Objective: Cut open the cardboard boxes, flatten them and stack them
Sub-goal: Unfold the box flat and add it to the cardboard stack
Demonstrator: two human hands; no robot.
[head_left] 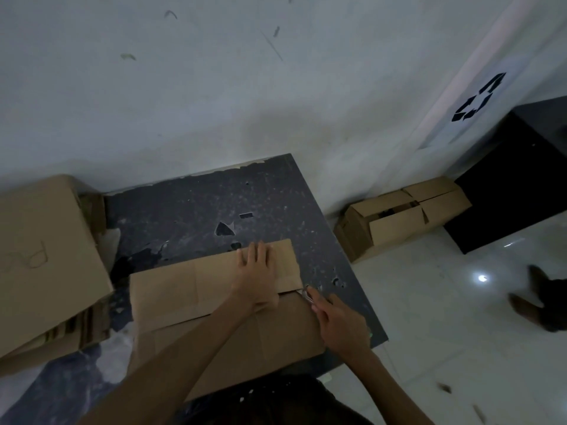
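Right hand (340, 326) grips a small metal cutter (307, 295) in the brown cardboard box (184, 289) seam; a slip could nick the flat-spread left hand (256, 271) beside.

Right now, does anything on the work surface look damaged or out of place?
Yes: the table top is damaged, with chips and holes in its coating near the middle and a ragged, peeling far edge. The box under the left hand and the cutter in the right hand look normal.
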